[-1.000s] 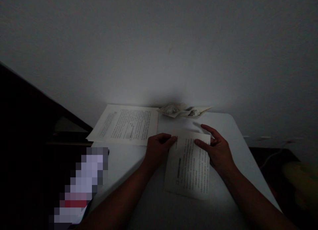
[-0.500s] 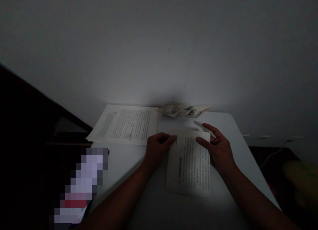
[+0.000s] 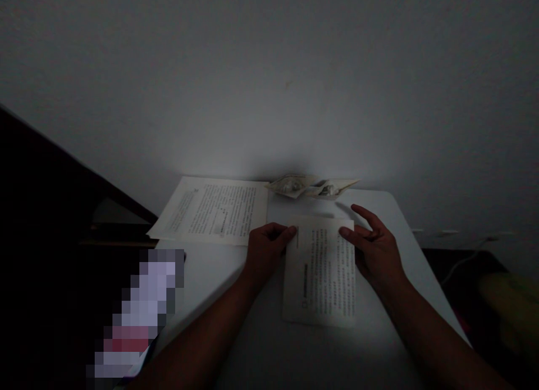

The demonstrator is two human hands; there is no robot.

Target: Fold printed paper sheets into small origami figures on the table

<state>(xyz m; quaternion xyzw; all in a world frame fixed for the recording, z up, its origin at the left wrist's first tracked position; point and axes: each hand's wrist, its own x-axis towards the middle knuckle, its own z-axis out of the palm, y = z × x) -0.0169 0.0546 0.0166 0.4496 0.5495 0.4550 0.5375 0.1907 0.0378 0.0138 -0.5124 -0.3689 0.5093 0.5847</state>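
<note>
Right hand shifted toward 2 o'clock, thumb-gripping sheet edge | left hand pinching it | white table: page at 10 | dim wall at 12

Wall behind tbl; flat paper back L, folded papers to its R, near sheet in frt.

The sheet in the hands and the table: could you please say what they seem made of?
Sheet: apparently matte paper, being thin, printed and without shine. Table: possibly plastic or laminate, smooth and pale with a rounded corner; dim light leaves it open.
</note>
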